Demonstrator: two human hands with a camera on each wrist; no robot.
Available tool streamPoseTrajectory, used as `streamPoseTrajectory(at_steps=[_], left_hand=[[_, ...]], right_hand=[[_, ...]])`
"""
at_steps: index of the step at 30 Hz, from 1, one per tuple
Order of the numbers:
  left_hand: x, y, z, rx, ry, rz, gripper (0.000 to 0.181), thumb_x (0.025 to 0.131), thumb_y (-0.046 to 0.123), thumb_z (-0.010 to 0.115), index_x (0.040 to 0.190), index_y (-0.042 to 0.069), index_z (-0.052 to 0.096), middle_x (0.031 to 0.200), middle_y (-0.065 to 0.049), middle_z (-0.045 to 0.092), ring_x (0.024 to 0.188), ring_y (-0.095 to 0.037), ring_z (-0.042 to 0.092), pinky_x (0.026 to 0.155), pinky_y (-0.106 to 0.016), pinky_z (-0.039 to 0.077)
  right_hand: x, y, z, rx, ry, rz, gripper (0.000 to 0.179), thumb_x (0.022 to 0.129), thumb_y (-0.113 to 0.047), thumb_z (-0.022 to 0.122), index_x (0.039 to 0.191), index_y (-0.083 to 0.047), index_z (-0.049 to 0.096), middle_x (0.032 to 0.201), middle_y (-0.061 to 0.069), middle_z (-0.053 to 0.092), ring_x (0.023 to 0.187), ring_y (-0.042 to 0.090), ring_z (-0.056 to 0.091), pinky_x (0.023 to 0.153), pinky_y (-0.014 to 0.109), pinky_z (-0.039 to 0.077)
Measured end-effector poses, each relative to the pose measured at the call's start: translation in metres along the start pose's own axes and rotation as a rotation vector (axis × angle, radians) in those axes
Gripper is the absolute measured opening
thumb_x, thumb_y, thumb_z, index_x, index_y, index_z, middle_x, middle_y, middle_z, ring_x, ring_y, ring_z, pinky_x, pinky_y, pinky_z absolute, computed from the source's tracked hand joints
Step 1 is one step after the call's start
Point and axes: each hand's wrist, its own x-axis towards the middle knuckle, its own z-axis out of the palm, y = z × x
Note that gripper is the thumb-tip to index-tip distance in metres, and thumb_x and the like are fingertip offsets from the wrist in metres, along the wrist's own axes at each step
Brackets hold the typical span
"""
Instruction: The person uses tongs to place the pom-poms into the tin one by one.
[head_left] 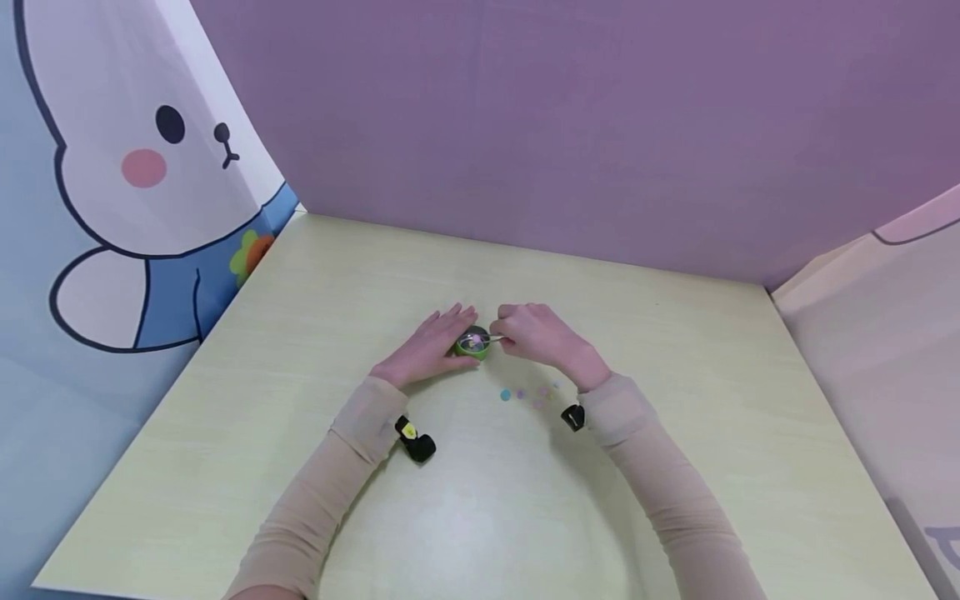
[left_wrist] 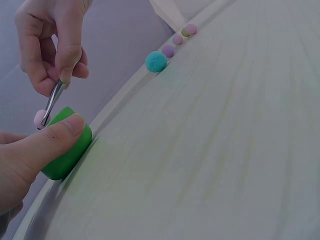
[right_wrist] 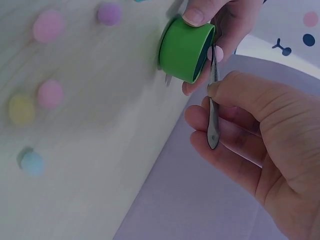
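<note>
Between the thumb and fingers of my left hand (head_left: 427, 348) a small round green container (right_wrist: 181, 50) is held on the table, its dark opening facing up. My right hand (head_left: 542, 335) pinches a pair of silver metal tweezers (right_wrist: 213, 120) between thumb and forefinger, the other fingers curled behind. At the tweezers' tips is a pale pink pom-pom (left_wrist: 39, 117), right over the container's opening. The container's inside is mostly hidden in the wrist views; in the head view small coloured bits show within its rim.
Loose pom-poms lie on the pale table (head_left: 465, 517) nearer me: a teal one (head_left: 506, 395), a purple one (right_wrist: 109, 13), two pink ones, a yellow one (right_wrist: 22, 109) and a light blue one (right_wrist: 32, 163). A purple wall (head_left: 570, 142) stands behind the table.
</note>
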Motion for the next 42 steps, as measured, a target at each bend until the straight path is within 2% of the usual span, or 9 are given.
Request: streamPoseTrajectory(at_steps=[9,25,36,42], left_hand=[[0.0002,0.0009,0.0007,-0.008,0.003,0.007,0.087,0.093,0.047,0.065,0.158,0.008,0.023,0.167,-0.009,0.02,0.157,-0.027,0.01,0.13,-0.048,0.004],[0.0013,0.0012,0.0005,0.002,0.01,0.012,0.086,0.093,0.047,0.065,0.158,0.008,0.024,0.167,-0.009,0.02,0.157,-0.028,0.011,0.13,-0.048,0.005],[0.0011,0.0006,0.0013,-0.001,0.02,0.018,0.086,0.092,0.047,0.066,0.157,0.007,0.025,0.166,-0.011,0.022,0.156,-0.03,0.013,0.13,-0.051,0.007],[0.0017,-0.0012,0.0012,0.009,0.012,0.009,0.087,0.092,0.05,0.065,0.158,0.009,0.024,0.166,-0.009,0.021,0.157,-0.028,0.012,0.13,-0.049,0.007]], right_hand=[[0.0004,0.0001,0.001,-0.003,-0.038,0.023,0.019,0.082,0.004,0.064,0.091,-0.008,0.076,0.077,0.002,0.062,0.059,0.009,0.047,0.053,0.021,0.044],[-0.0007,-0.0004,0.0013,-0.009,-0.02,0.021,0.018,0.079,0.005,0.065,0.086,-0.009,0.074,0.076,0.001,0.061,0.057,0.008,0.044,0.052,0.019,0.042],[-0.0023,-0.0017,-0.0015,-0.016,-0.028,0.031,0.02,0.08,0.005,0.065,0.09,-0.009,0.076,0.077,0.002,0.062,0.058,0.009,0.048,0.053,0.022,0.047],[-0.0037,-0.0021,-0.0037,-0.009,-0.036,0.033,0.021,0.081,0.004,0.064,0.094,-0.007,0.076,0.081,0.005,0.066,0.062,0.012,0.057,0.056,0.024,0.052]])
